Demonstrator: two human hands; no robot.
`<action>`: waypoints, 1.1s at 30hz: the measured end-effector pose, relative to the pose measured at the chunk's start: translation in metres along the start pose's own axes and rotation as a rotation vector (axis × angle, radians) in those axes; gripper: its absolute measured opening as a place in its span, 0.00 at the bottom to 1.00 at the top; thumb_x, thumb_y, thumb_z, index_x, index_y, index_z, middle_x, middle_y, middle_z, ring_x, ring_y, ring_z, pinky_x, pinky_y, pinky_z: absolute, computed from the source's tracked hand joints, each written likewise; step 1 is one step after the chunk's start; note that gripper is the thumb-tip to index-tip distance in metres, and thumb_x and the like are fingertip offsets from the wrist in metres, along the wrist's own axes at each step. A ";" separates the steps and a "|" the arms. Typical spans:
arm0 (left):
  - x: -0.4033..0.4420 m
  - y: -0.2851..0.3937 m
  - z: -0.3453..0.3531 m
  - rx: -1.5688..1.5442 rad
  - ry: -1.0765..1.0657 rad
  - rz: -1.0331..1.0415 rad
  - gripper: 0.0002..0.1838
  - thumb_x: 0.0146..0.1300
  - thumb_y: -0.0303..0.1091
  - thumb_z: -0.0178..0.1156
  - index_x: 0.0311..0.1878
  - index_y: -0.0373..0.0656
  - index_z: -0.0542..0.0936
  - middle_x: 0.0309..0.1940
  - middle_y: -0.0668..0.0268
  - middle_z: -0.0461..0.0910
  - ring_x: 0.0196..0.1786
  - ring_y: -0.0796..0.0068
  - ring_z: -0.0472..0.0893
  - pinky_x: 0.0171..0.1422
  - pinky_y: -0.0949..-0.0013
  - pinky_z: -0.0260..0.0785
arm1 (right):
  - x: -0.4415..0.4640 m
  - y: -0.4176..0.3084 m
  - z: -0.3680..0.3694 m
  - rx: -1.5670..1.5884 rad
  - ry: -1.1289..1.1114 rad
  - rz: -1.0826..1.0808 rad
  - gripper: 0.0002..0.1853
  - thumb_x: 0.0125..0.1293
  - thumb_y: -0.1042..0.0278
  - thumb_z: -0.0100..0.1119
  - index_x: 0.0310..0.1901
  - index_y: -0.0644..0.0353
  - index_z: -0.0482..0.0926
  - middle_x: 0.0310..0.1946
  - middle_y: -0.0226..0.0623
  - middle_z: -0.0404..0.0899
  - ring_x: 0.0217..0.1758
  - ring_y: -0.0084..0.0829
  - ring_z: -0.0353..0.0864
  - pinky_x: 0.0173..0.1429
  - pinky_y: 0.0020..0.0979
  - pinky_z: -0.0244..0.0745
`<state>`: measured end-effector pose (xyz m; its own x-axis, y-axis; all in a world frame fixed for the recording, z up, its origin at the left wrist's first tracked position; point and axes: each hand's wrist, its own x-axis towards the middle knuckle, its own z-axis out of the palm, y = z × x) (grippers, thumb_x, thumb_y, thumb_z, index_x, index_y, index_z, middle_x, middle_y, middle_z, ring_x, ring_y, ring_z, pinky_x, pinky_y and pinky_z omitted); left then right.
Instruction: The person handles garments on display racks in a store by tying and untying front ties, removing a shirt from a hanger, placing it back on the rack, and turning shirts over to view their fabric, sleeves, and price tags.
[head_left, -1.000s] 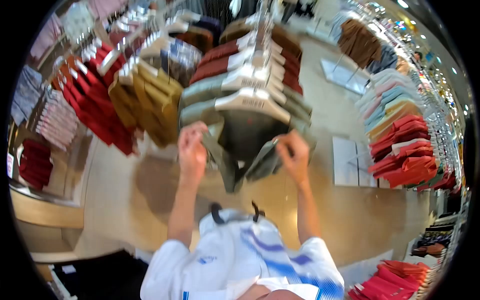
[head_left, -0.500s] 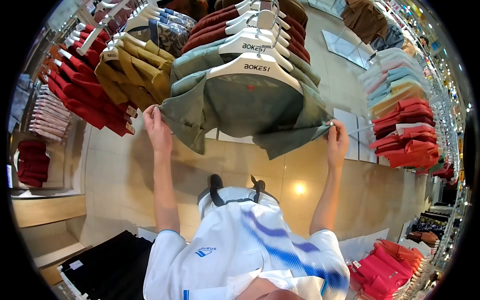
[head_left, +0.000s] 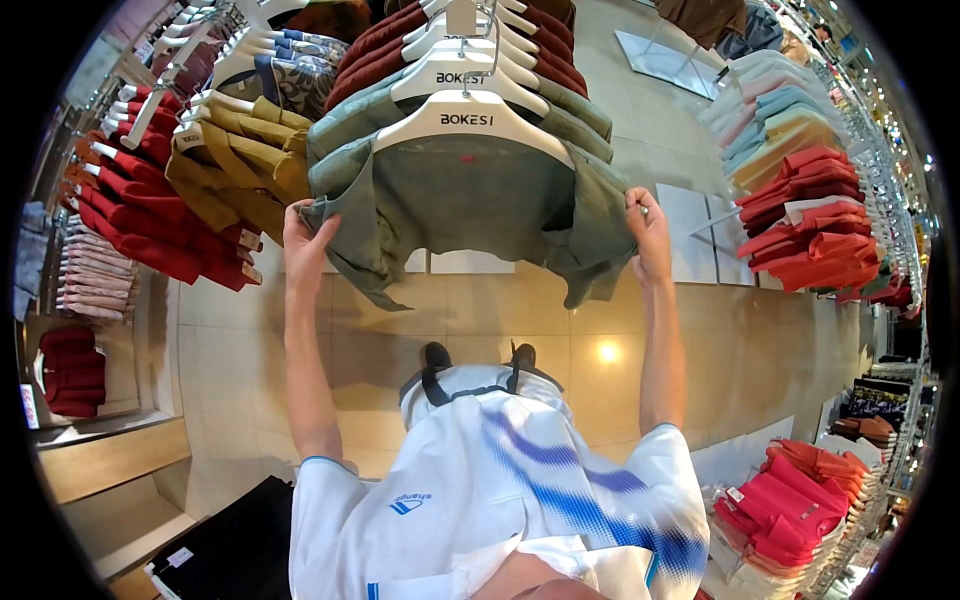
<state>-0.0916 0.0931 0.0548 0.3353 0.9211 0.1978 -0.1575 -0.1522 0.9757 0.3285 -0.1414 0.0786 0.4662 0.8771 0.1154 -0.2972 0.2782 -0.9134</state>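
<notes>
A grey-green garment (head_left: 480, 190) hangs open on a white hanger (head_left: 470, 122) lettered BOKESI, at the front of a rack. My left hand (head_left: 308, 238) pinches the garment's left edge between thumb and fingers. On the opposite side, my right hand (head_left: 647, 232) is closed on the right edge of the same garment. Both hands are spread wide apart, and the cloth droops between them in loose folds. Right behind it hang more grey-green garments (head_left: 350, 130) on similar hangers, then dark red ones (head_left: 375, 58).
Mustard garments (head_left: 235, 165) and red garments (head_left: 150, 225) hang to the left. Red tops (head_left: 815, 245) and pastel ones (head_left: 770, 120) hang on the right. Black clothes (head_left: 235, 540) lie at lower left, pink ones (head_left: 785, 505) at lower right. Tiled floor (head_left: 500, 320) lies below.
My hands moved apart from near the garment's middle, spreading its front open. Since half a second ago, hands, garment and hanger appear slightly further left and the right hand higher.
</notes>
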 end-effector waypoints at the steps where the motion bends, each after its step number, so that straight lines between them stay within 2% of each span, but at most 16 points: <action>1: 0.001 -0.003 -0.004 -0.001 -0.001 -0.002 0.11 0.68 0.24 0.57 0.51 0.40 0.69 0.45 0.69 0.75 0.48 0.80 0.75 0.55 0.74 0.69 | -0.001 -0.008 0.008 -0.164 -0.042 -0.018 0.11 0.71 0.61 0.57 0.43 0.57 0.70 0.36 0.26 0.71 0.43 0.18 0.70 0.49 0.22 0.69; 2: 0.003 -0.006 -0.009 0.021 0.014 -0.007 0.11 0.66 0.22 0.59 0.50 0.40 0.70 0.43 0.69 0.76 0.46 0.81 0.76 0.55 0.75 0.69 | -0.003 -0.013 0.012 -0.328 -0.084 -0.035 0.12 0.67 0.68 0.63 0.46 0.58 0.70 0.37 0.26 0.72 0.45 0.18 0.71 0.51 0.22 0.69; 3: 0.004 -0.005 -0.009 0.043 0.027 -0.012 0.12 0.65 0.20 0.60 0.49 0.39 0.71 0.42 0.70 0.77 0.45 0.81 0.76 0.54 0.76 0.69 | -0.002 -0.012 0.011 -0.329 -0.082 -0.034 0.12 0.67 0.68 0.63 0.46 0.58 0.70 0.37 0.26 0.72 0.45 0.18 0.71 0.51 0.22 0.69; 5: 0.003 -0.004 -0.009 0.003 0.039 -0.015 0.11 0.65 0.21 0.60 0.48 0.39 0.71 0.41 0.70 0.77 0.44 0.82 0.76 0.53 0.76 0.69 | 0.006 -0.009 0.006 -0.438 -0.001 -0.178 0.22 0.59 0.80 0.66 0.53 0.59 0.70 0.40 0.27 0.74 0.48 0.18 0.73 0.52 0.21 0.69; 7: 0.000 -0.005 -0.011 -0.037 0.050 -0.018 0.10 0.65 0.22 0.61 0.47 0.39 0.71 0.41 0.70 0.77 0.44 0.83 0.76 0.53 0.77 0.68 | 0.005 -0.012 0.007 -0.466 0.013 -0.175 0.24 0.60 0.80 0.66 0.56 0.59 0.69 0.42 0.28 0.75 0.48 0.19 0.74 0.52 0.21 0.69; 8: -0.001 -0.007 -0.016 0.046 0.004 -0.047 0.10 0.65 0.22 0.61 0.46 0.39 0.72 0.41 0.71 0.77 0.44 0.83 0.75 0.52 0.77 0.68 | 0.005 -0.012 0.007 -0.492 0.025 -0.173 0.25 0.60 0.79 0.65 0.59 0.60 0.68 0.44 0.29 0.77 0.48 0.19 0.75 0.51 0.21 0.70; 12: -0.012 -0.028 -0.029 0.172 -0.024 -0.116 0.08 0.65 0.22 0.60 0.44 0.39 0.73 0.39 0.72 0.77 0.42 0.85 0.74 0.48 0.78 0.66 | -0.002 0.005 -0.003 -0.516 0.083 -0.213 0.24 0.60 0.79 0.67 0.57 0.62 0.71 0.42 0.30 0.79 0.44 0.18 0.76 0.49 0.20 0.70; 14: -0.019 -0.041 -0.029 0.177 -0.026 -0.107 0.07 0.65 0.22 0.60 0.43 0.39 0.73 0.38 0.73 0.76 0.41 0.85 0.73 0.47 0.78 0.65 | -0.006 0.022 -0.017 -0.520 0.106 -0.125 0.15 0.60 0.76 0.68 0.48 0.63 0.77 0.35 0.26 0.79 0.38 0.15 0.75 0.43 0.18 0.69; 15: -0.022 -0.050 -0.030 0.179 -0.028 -0.097 0.06 0.65 0.23 0.60 0.42 0.39 0.73 0.36 0.74 0.75 0.40 0.86 0.72 0.46 0.79 0.64 | -0.009 0.027 -0.018 -0.517 0.105 -0.124 0.15 0.60 0.76 0.68 0.48 0.63 0.77 0.35 0.26 0.79 0.38 0.15 0.75 0.43 0.18 0.69; 16: -0.025 -0.061 -0.032 0.128 -0.035 -0.120 0.07 0.66 0.22 0.59 0.44 0.42 0.73 0.40 0.75 0.77 0.45 0.86 0.73 0.51 0.79 0.64 | -0.012 0.032 -0.018 -0.567 0.126 -0.095 0.12 0.60 0.76 0.68 0.45 0.64 0.78 0.33 0.25 0.78 0.36 0.14 0.74 0.41 0.17 0.68; 17: -0.027 -0.072 -0.033 0.130 -0.032 -0.118 0.07 0.66 0.22 0.59 0.44 0.42 0.73 0.40 0.75 0.77 0.45 0.86 0.73 0.51 0.79 0.64 | -0.016 0.037 -0.019 -0.616 0.144 -0.067 0.08 0.61 0.76 0.68 0.41 0.65 0.80 0.30 0.23 0.78 0.34 0.12 0.72 0.38 0.17 0.66; 21: -0.034 -0.108 -0.031 0.131 -0.023 -0.147 0.06 0.67 0.24 0.59 0.45 0.40 0.75 0.42 0.74 0.79 0.46 0.85 0.74 0.52 0.77 0.65 | -0.026 0.074 -0.029 -0.575 0.151 -0.078 0.06 0.65 0.74 0.64 0.41 0.66 0.80 0.30 0.23 0.78 0.35 0.13 0.72 0.40 0.19 0.67; 25: -0.040 -0.104 -0.002 0.049 -0.054 -0.191 0.11 0.67 0.27 0.60 0.52 0.39 0.78 0.45 0.73 0.80 0.48 0.83 0.75 0.55 0.76 0.65 | -0.044 0.110 -0.034 -0.571 0.157 0.013 0.09 0.69 0.71 0.61 0.44 0.69 0.79 0.34 0.26 0.81 0.38 0.15 0.74 0.44 0.21 0.69; 27: -0.043 -0.094 0.010 0.039 -0.111 -0.192 0.13 0.67 0.27 0.60 0.54 0.39 0.77 0.47 0.73 0.80 0.49 0.83 0.76 0.56 0.76 0.65 | -0.052 0.116 -0.027 -0.560 0.147 -0.025 0.10 0.71 0.68 0.59 0.43 0.69 0.79 0.34 0.27 0.81 0.38 0.16 0.74 0.42 0.22 0.69; 29: -0.048 -0.087 0.021 0.073 -0.103 -0.193 0.15 0.66 0.27 0.60 0.56 0.38 0.76 0.46 0.73 0.80 0.46 0.84 0.76 0.52 0.77 0.66 | -0.059 0.115 -0.021 -0.679 0.142 0.002 0.10 0.71 0.68 0.58 0.43 0.68 0.79 0.32 0.31 0.82 0.38 0.18 0.77 0.40 0.25 0.70; 33: -0.053 -0.069 0.037 0.104 -0.108 -0.182 0.12 0.66 0.26 0.60 0.52 0.39 0.74 0.40 0.76 0.77 0.39 0.89 0.72 0.44 0.80 0.63 | -0.068 0.097 0.020 -0.783 0.147 -0.007 0.10 0.71 0.67 0.57 0.43 0.67 0.79 0.31 0.38 0.83 0.35 0.22 0.79 0.38 0.28 0.71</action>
<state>-0.0638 0.0417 -0.0196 0.4476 0.8940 0.0211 0.0098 -0.0285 0.9995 0.2513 -0.1659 -0.0099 0.5873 0.8005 0.1193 0.3523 -0.1202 -0.9281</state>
